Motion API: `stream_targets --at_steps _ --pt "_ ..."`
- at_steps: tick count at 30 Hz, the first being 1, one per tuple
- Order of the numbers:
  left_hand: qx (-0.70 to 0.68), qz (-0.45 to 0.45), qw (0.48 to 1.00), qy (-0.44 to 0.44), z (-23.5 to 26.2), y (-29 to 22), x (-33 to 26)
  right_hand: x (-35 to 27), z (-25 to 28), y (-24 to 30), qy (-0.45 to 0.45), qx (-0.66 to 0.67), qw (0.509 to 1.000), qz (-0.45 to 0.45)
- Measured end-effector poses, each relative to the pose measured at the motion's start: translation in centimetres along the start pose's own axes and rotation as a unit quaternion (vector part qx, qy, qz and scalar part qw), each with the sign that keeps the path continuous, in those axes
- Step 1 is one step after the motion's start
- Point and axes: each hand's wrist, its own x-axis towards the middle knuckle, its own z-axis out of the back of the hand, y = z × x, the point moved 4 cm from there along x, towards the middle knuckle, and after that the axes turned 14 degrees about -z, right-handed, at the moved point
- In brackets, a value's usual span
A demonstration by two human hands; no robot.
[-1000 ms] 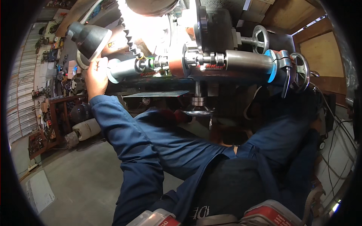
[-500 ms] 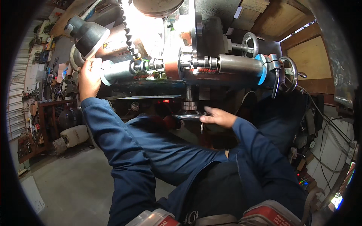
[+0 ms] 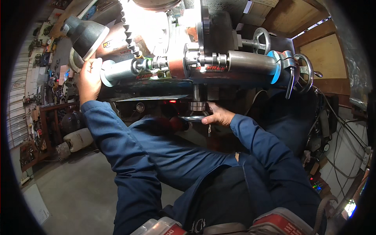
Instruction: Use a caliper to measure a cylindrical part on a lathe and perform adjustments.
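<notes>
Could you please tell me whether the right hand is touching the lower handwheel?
Touching. The head view shows the right hand at the lower handwheel, its thumb lying over the right side of the rim.

So the person's got on a dark blue work jacket (image 3: pixel 137 196), hanging open at the front over a black top (image 3: pixel 219 192) with some pale lettering (image 3: pixel 199 225) on it, partly cut off. Long sleeves (image 3: pixel 262 147), pretty creased, the left one bunched up around the elbow, both running down to the wrists. Trousers (image 3: pixel 184 143) are much the same blue, wrinkled too. Hands (image 3: pixel 220 116) are bare.
</notes>
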Motion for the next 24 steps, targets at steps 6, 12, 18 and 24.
stream_targets --at_steps 6,12,18,24 --pt "-0.021 0.005 1.000 0.007 -0.6 0.0 0.0 -0.4 -0.9 0.5 -0.077 0.025 0.997 0.002" --pt "-0.042 0.009 0.999 -0.010 -0.6 1.0 0.2 -0.5 -1.8 0.9 -0.130 0.036 0.991 0.000" --pt "-0.049 0.011 0.999 -0.005 -0.5 1.0 -0.1 -1.3 -3.2 2.7 -0.146 0.016 0.989 0.000" --pt "-0.036 0.011 0.999 -0.005 -0.5 0.9 0.0 -1.2 -3.1 2.6 -0.166 0.005 0.986 -0.004"
